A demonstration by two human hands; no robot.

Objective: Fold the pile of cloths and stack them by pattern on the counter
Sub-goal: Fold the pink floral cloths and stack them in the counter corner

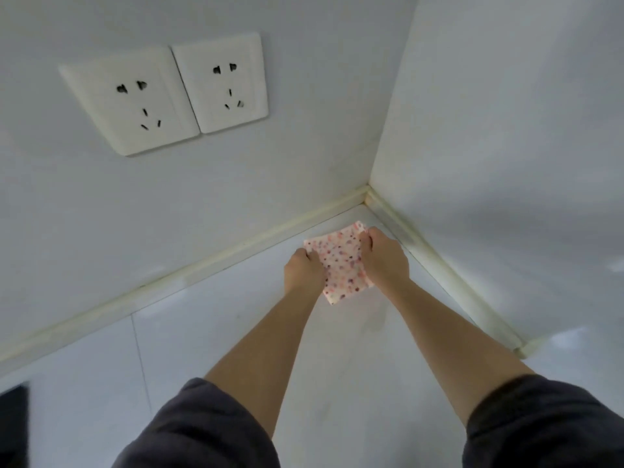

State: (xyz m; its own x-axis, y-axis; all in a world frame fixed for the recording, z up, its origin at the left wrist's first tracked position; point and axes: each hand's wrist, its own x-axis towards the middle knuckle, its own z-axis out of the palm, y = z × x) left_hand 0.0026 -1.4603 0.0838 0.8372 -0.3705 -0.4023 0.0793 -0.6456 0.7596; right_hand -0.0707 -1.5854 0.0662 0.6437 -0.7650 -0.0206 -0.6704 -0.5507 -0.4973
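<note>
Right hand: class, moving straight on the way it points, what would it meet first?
Beyond the dotted cloth it grips, the right hand would probably meet the back wall near the corner; depth is unclear.

A grey back wall [169, 214] and side wall [506, 130] meet in a corner at 1 o'clock. Two white sockets [135, 99] sit side by side at 10 o'clock. A cream sealant strip [169, 278] edges the glossy white counter [219, 332]. A dark object [13, 423] shows at 8 o'clock.
</note>
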